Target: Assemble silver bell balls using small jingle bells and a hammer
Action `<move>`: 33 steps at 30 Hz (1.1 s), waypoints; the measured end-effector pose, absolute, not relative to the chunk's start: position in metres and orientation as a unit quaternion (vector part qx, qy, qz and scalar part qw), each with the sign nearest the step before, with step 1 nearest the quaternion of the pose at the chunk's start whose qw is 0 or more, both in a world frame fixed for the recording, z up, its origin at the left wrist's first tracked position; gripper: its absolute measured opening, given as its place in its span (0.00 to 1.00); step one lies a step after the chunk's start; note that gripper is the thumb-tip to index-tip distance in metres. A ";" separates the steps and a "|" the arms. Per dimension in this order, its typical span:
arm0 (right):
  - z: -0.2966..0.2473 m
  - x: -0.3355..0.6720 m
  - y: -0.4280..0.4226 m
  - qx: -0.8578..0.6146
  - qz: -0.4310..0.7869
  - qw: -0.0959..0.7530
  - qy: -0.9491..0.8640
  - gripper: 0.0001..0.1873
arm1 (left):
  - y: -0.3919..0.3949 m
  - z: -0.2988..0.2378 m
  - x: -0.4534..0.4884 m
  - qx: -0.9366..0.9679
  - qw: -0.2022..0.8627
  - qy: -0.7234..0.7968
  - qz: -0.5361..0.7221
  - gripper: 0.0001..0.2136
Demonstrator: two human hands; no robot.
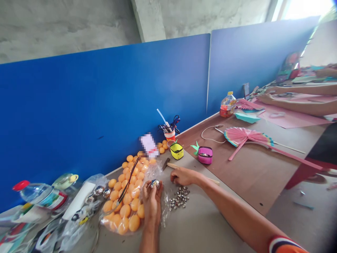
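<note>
My left hand (152, 200) pinches a small shiny silver ball (154, 183) at its fingertips, above the edge of a clear bag. That bag (129, 196) is full of orange ping-pong balls. My right hand (183, 175) rests fingers-curled on the grey table, just above a heap of several small silver bells (179, 198); what it grips, if anything, is hidden. A hammer (168, 164) with a wooden handle lies right behind the right hand.
A blue partition (105, 105) backs the table. Plastic bottles (42, 195) and bags crowd the left. A cup of scissors (170, 133), yellow (177, 151) and pink (205, 155) cases, a pink paper fan (243, 137). Another person's arms (297, 102) work at far right.
</note>
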State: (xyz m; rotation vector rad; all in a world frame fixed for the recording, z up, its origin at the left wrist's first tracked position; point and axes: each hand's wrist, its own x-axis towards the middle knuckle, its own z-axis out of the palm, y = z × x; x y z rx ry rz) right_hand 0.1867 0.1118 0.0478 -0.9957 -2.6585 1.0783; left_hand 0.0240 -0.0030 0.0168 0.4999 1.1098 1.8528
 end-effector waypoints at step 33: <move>0.052 0.167 0.089 -0.266 0.569 0.251 -0.736 0.02 | -0.005 0.018 0.024 0.260 0.423 0.490 0.716 0.19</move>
